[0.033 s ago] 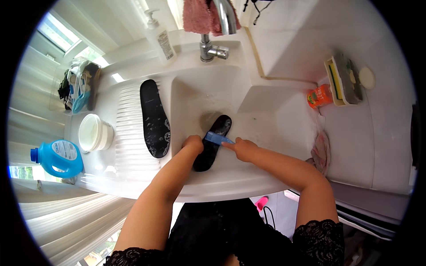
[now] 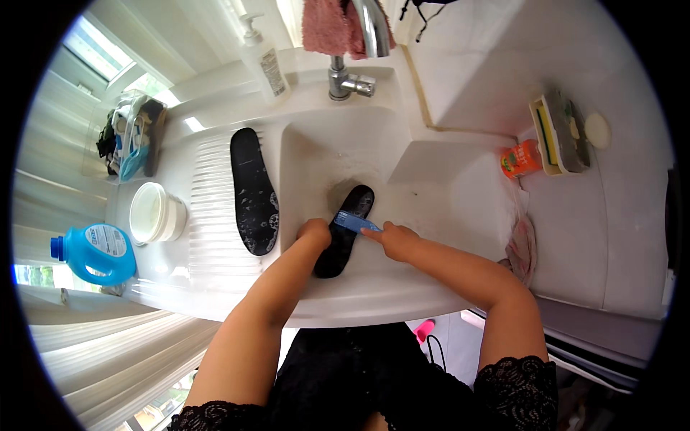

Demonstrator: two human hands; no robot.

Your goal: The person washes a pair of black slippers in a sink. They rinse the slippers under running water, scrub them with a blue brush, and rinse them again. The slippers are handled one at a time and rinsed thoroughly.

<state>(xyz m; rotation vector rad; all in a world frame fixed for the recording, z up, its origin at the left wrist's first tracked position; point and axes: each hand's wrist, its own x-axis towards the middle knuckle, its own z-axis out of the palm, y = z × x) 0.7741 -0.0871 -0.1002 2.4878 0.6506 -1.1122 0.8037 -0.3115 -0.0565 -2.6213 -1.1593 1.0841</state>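
A black shoe insole (image 2: 333,257) lies slantwise in the white sink (image 2: 424,208), its far end toward the tap and some suds on it. My left hand (image 2: 314,233) is closed on its left edge, fingers partly hidden. In my right hand (image 2: 399,241) is the handle of a blue scrubbing brush (image 2: 352,221), which rests across the upper half of the insole; the bristles are out of sight underneath. A second black insole (image 2: 253,194), spotted with white foam, lies lengthwise on the ribbed washboard (image 2: 210,215) left of the basin.
Left stand a blue detergent jug (image 2: 108,251), a white tub (image 2: 167,215) and a clear box of small items (image 2: 133,136). A pump bottle (image 2: 267,68) and a tap (image 2: 345,82) with a pink cloth are behind. An orange bottle (image 2: 519,159) and sponge holder (image 2: 560,136) are right.
The whole view has shifted slightly. Both hands, the brush and the insoles keep almost the same places relative to each other.
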